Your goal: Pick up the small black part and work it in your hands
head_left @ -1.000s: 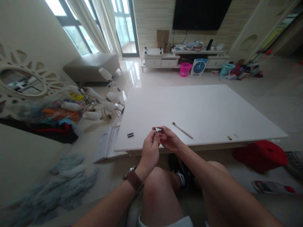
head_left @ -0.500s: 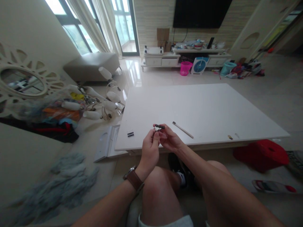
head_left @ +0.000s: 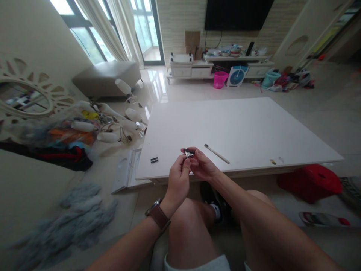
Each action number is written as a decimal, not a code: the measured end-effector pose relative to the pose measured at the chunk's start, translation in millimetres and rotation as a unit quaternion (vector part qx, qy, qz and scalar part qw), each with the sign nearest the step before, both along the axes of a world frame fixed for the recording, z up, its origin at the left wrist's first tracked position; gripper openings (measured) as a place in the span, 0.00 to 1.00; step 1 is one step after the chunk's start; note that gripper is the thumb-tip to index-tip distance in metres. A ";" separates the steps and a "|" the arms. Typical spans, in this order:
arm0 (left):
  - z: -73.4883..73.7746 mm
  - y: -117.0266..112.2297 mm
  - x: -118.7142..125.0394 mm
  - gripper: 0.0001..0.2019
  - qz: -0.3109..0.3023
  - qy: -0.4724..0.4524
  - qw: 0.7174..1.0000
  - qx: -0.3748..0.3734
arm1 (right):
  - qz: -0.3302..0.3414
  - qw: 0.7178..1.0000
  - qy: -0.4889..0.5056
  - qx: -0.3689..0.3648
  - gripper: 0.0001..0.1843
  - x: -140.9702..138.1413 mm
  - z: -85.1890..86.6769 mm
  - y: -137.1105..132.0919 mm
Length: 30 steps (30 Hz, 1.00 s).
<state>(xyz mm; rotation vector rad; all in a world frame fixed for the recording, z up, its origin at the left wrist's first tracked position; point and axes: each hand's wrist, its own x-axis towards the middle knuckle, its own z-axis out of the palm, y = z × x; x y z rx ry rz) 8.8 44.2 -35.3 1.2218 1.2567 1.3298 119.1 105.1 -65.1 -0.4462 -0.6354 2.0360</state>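
Both hands meet over the front edge of a low white table point(head_left: 239, 128). My left hand point(head_left: 178, 182), with a brown watch on its wrist, and my right hand point(head_left: 201, 165) pinch a small black and silver part point(head_left: 188, 152) between their fingertips. A small black piece point(head_left: 154, 160) lies on the table to the left of the hands. A thin white stick with a dark tip point(head_left: 216, 154) lies on the table just to the right of them. My knees are below the hands.
Two tiny bits point(head_left: 273, 162) lie near the table's right front edge. A red stool point(head_left: 310, 182) sits on the floor at right. A white tray point(head_left: 125, 171) and lamp parts point(head_left: 118, 124) lie at left, with grey fluff point(head_left: 76, 214) nearer. A pink basket point(head_left: 220, 79) stands far back.
The hands stay together on the small part, which has turned slightly between the fingers. The camera has shifted a little; nothing on the table has moved.
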 end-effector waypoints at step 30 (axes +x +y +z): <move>2.3 0.3 -2.4 0.13 -0.006 0.067 0.998 0.014 | 0.020 0.996 -0.033 0.077 0.13 7.2 -3.6 12.9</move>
